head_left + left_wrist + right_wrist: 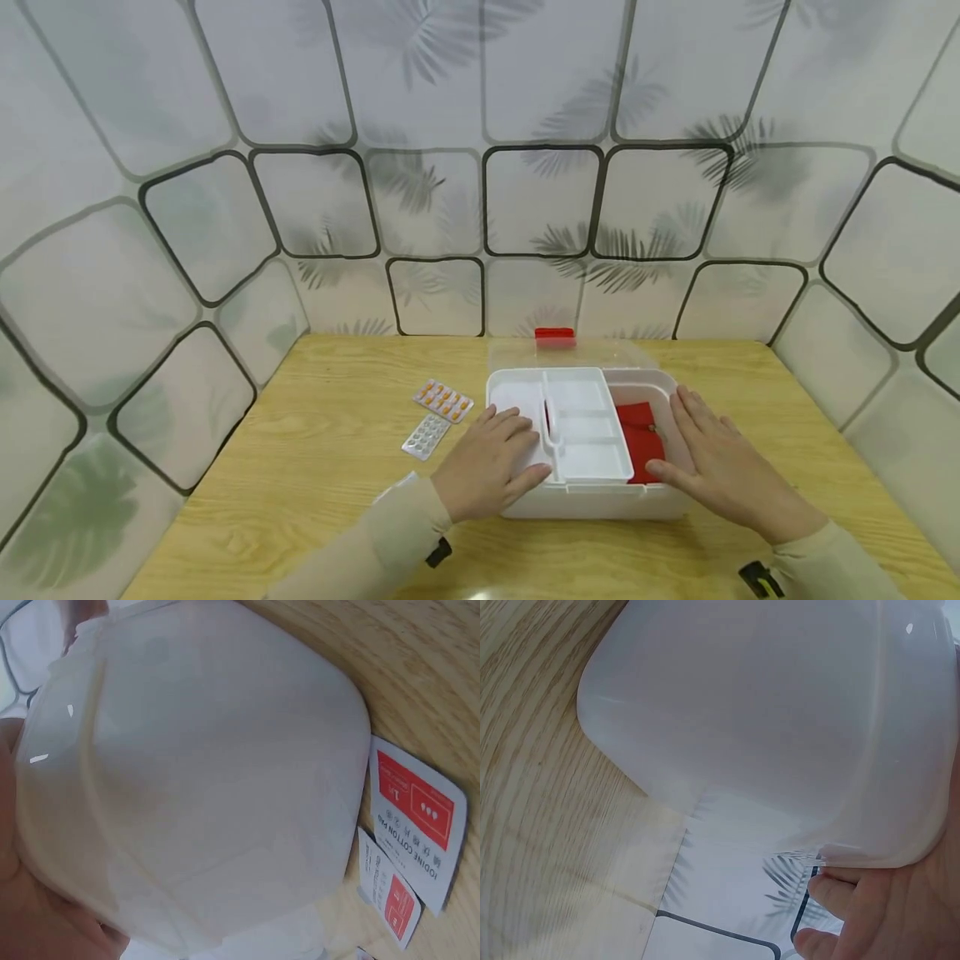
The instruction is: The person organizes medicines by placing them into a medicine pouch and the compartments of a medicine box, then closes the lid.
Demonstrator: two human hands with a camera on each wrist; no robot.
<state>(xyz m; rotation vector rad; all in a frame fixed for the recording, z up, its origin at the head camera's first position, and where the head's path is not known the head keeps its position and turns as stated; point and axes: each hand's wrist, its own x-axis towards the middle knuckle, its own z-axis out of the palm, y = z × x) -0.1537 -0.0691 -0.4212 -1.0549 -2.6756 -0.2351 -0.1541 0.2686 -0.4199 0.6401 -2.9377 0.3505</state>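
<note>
A white plastic box [592,502] stands on the wooden table with its clear lid [517,354] folded back, a red latch [555,337] on it. A white divided tray [588,425] with a central handle sits over the left part of the box. To its right, a red pouch [641,442] lies inside. My left hand [491,462] rests on the left side of the tray and box rim, fingers spread. My right hand [720,467] lies with straight fingers along the right rim; its fingertips reach past the box corner in the right wrist view.
Left of the box lie an orange-pill blister pack [444,401] and a silver blister pack [426,437]. Iodine cotton pad sachets [420,817] lie close to the box's left side. A patterned wall [435,208] borders the table behind.
</note>
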